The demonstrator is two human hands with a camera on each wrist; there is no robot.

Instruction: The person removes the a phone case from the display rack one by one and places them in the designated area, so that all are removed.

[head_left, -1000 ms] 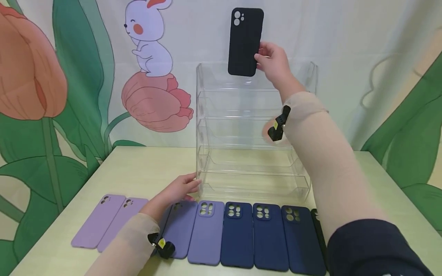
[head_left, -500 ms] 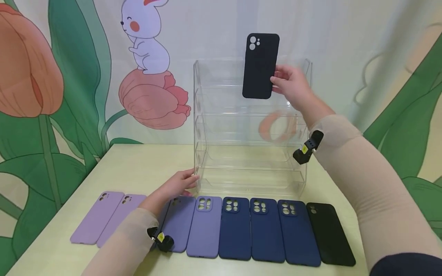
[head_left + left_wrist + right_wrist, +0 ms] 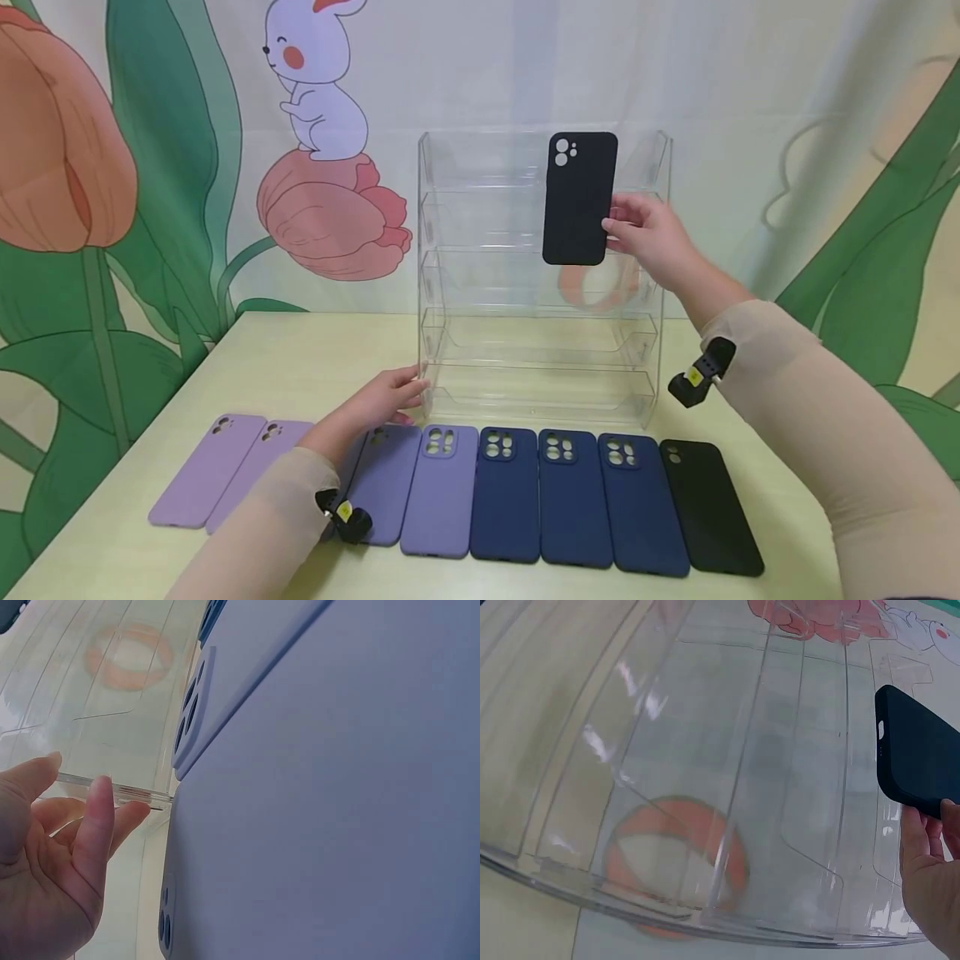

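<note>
My right hand [image 3: 648,237] pinches a black phone case [image 3: 581,196] by its right edge, thumb in front. The case is upright, camera holes at its upper left, and overlaps the upper tiers of a clear tiered display rack [image 3: 540,392]. In the right wrist view, the black case [image 3: 922,754] shows its bottom edge with a slot, beside the rack's clear shelves. My left hand [image 3: 386,400] grips the rack's lower left side. In the left wrist view, that hand [image 3: 52,870] has thumb and fingers on either side of the clear panel.
Along the table's front lie lilac phone cases [image 3: 206,471], purple ones [image 3: 441,500], dark blue ones [image 3: 506,508] and one black case [image 3: 712,508]. My left forearm [image 3: 262,525] covers part of the row. A printed curtain [image 3: 480,50] hangs behind the table [image 3: 337,342].
My right hand has lowered the black case from above the rack to its upper tiers and slightly right. The black case on the table has come into full view. My left hand stays at the rack.
</note>
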